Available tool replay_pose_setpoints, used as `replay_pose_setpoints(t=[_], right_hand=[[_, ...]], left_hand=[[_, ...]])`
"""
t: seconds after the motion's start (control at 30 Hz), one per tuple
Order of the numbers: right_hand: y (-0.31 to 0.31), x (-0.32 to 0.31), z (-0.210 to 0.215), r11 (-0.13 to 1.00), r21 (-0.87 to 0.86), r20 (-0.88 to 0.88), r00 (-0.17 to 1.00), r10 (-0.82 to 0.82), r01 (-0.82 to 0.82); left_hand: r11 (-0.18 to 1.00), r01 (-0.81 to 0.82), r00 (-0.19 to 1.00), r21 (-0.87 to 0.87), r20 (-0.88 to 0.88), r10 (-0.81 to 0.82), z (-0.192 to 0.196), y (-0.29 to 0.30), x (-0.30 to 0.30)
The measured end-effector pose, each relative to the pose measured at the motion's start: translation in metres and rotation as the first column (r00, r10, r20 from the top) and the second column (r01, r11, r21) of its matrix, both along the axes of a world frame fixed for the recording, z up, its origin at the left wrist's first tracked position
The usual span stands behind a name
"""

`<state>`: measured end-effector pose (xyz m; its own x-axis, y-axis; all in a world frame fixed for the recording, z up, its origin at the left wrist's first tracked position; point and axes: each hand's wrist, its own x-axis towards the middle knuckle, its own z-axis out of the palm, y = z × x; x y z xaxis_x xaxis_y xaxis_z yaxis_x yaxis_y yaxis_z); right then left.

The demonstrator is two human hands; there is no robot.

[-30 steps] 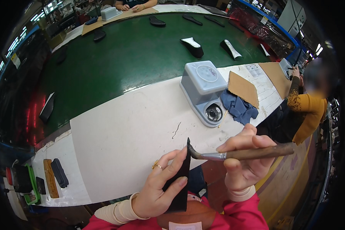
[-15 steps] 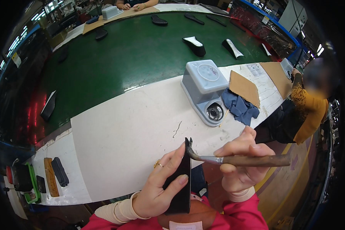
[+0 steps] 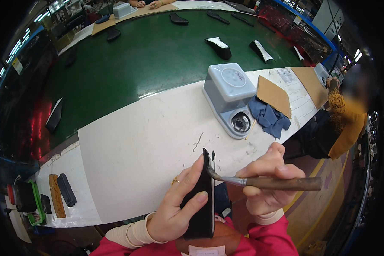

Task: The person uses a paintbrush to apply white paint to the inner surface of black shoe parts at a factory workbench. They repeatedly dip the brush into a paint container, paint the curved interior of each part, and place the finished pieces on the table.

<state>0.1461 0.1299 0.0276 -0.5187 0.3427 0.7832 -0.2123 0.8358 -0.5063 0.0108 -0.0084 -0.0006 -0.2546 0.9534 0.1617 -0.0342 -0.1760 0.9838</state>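
Steadying the long black sole piece upright in my left grip, I have my fingers along its left side and my thumb across its face, which seems to leave the right-hand edge bare for the brush. The piece is near me, raised just off the near edge of the surface, probably so that its rim can be reached without rubbing against anything.

My right grip is closed round the wooden handle, thumb below and fingers above, pinching close to the metal collar; I'd judge that gives finer control of the tip. The bristles bend against the piece's upper right edge and look to be touching it.

Beyond, slightly right, stands the grey-blue dispenser, its round dark cup turned toward me, likely to be handy for the brush. A blue rag lies just right of it, partly under a cardboard piece. The pale sheet spread over the surface presumably catches drips; dark marks show on it. Farther off, white-topped dark pieces lie spaced along the green belt.
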Motion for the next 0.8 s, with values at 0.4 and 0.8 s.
replay_pose_setpoints(t=[0.4,0.8], right_hand=[[0.000,0.002,-0.007,1.000,-0.026,0.006,1.000,0.013,-0.013],[-0.002,0.006,-0.014,0.999,-0.052,0.012,1.000,0.003,-0.002]], left_hand=[[0.999,0.003,0.995,-0.040,0.102,0.001,0.001,0.002,0.000],[0.998,-0.017,0.993,-0.060,0.119,0.024,-0.003,0.004,0.001]])
